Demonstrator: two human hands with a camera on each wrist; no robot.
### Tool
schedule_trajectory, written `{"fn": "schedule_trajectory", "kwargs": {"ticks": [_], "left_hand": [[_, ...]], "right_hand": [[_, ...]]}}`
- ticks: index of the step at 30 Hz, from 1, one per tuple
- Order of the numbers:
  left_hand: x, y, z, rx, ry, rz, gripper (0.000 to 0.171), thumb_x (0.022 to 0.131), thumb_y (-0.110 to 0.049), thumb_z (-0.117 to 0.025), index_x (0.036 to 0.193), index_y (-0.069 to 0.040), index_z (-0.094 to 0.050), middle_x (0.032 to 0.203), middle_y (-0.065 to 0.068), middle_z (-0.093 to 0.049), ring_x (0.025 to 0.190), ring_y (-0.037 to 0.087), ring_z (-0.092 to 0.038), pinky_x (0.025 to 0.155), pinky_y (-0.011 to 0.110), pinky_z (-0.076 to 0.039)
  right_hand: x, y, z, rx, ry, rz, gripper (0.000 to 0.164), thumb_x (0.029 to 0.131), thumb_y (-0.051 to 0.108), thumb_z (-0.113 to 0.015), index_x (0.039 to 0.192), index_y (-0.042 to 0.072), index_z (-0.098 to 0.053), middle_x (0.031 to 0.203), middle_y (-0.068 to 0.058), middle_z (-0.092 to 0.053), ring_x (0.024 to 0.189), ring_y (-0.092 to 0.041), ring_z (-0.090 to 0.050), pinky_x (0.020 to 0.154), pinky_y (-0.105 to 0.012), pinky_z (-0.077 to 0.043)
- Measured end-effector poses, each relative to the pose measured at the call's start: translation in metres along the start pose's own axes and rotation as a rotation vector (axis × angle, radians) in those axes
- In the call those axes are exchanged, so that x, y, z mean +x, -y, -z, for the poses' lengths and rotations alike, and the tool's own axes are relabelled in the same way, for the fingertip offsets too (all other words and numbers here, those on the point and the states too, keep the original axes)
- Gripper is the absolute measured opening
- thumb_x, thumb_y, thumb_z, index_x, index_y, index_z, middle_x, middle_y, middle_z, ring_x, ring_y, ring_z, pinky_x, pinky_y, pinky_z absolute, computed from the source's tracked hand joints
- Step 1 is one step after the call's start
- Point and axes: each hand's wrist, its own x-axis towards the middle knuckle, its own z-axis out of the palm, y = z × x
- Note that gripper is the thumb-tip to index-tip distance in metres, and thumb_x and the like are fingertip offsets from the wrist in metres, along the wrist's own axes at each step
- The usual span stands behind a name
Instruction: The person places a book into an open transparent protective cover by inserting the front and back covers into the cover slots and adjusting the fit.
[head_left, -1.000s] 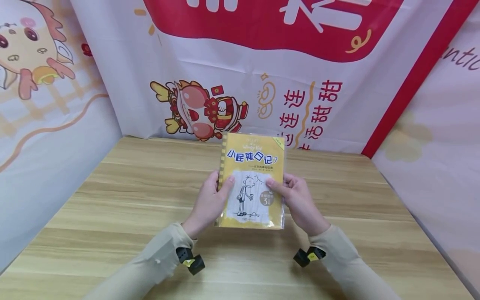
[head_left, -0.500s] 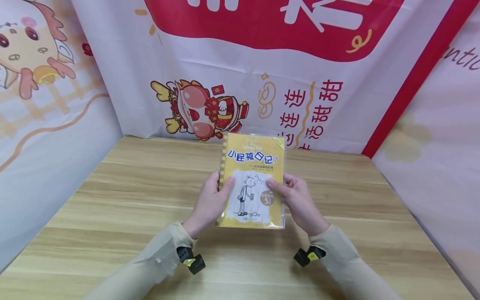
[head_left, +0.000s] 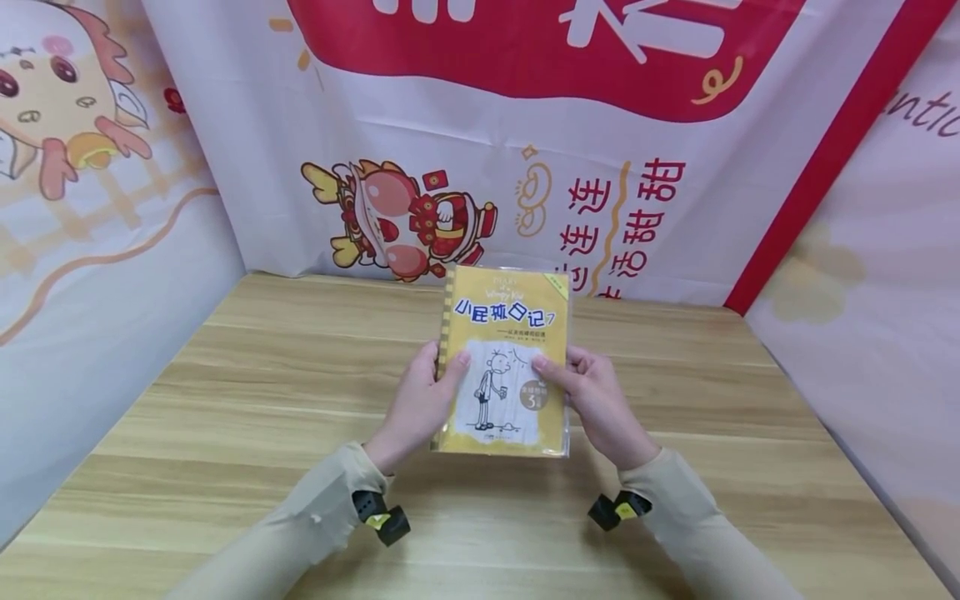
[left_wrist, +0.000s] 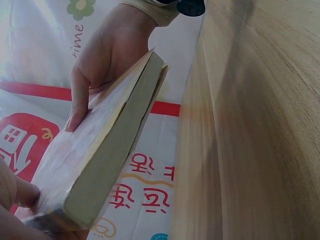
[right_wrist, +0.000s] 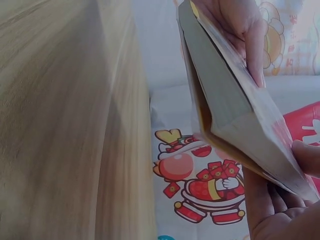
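Note:
A yellow paperback book (head_left: 504, 292) in a clear plastic cover is held up above the table, its front cover toward the head camera. My left hand (head_left: 422, 400) grips its left, spine side, the thumb on the cover and the fingers behind. My right hand (head_left: 603, 406) grips the right edge in the same way, thumb on the front. In the left wrist view the book (left_wrist: 120, 145) is closed and tilted, its page edges showing. From the right wrist, the book's pages (right_wrist: 220, 85) and its underside edge are seen, with fingers beneath the back cover.
A wood-grain table (head_left: 247, 400) spreads beneath the hands. Behind it hangs a white and red printed cloth (head_left: 450, 117), reaching down to the table's far edge. Printed panels (head_left: 862, 275) stand at the sides. Both wrists carry black strapped devices (head_left: 386, 518).

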Motion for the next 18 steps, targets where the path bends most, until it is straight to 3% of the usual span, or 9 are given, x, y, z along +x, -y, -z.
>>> {"fn": "schedule_trajectory", "kwargs": {"ticks": [9,18], "left_hand": [[0.0017,0.0008,0.0024,0.049,0.003,0.048,0.032,0.1,-0.035,-0.048,0.123,-0.012,-0.047,0.092,0.008,-0.065,0.073,0.023,-0.067,0.058,0.036,-0.054],[0.007,0.006,0.0064,0.13,-0.023,0.069,0.027,0.098,-0.032,-0.054,0.111,-0.009,-0.057,0.088,0.006,-0.065,0.072,0.022,-0.065,0.059,0.034,-0.053]], "right_hand": [[-0.0004,0.0007,0.0004,-0.103,0.0,-0.023,0.044,0.088,0.034,-0.067,0.124,0.009,-0.058,0.109,-0.011,-0.066,0.093,-0.03,-0.065,0.079,-0.043,-0.051],[0.0022,-0.0009,0.0022,-0.154,-0.005,-0.034,0.04,0.088,0.033,-0.068,0.12,0.01,-0.061,0.104,-0.012,-0.067,0.089,-0.03,-0.066,0.075,-0.043,-0.052]]}}
